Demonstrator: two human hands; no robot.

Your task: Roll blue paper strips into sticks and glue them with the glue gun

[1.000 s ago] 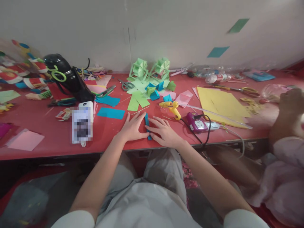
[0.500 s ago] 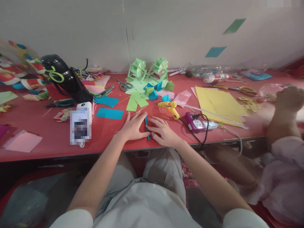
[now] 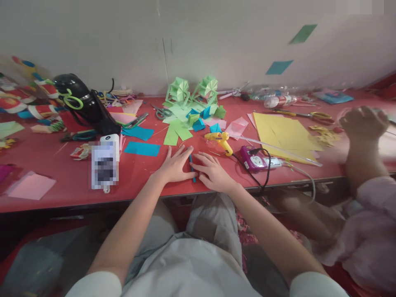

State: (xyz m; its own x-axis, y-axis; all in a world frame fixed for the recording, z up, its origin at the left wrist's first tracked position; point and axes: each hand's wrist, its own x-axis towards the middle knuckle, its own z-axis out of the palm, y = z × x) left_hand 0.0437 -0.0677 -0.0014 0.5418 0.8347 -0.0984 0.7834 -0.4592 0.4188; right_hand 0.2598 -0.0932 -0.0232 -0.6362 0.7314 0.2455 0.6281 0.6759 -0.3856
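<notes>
A narrow folded strip of blue paper (image 3: pixel 192 166) lies on the red table (image 3: pixel 52 165) near its front edge. My left hand (image 3: pixel 175 166) lies flat beside it on the left, fingers stretched out and touching the strip's edge. My right hand (image 3: pixel 211 172) lies flat on the right side, fingers pressed down on the strip and the table. Both hands squeeze the strip between them. Most of the strip is hidden by my fingers.
A yellow glue gun (image 3: pixel 220 140) and a purple power strip (image 3: pixel 254 159) lie right of my hands. Blue sheets (image 3: pixel 142 149), green folded paper shapes (image 3: pixel 192 93), scissors (image 3: pixel 161 111), a white device (image 3: pixel 105 163) and yellow paper (image 3: pixel 284 132) surround them. Another person's hand (image 3: pixel 363 123) is raised at the right.
The blue strip looks narrower between my hands, which have barely shifted. The other person's hand at the right has risen and moved left.
</notes>
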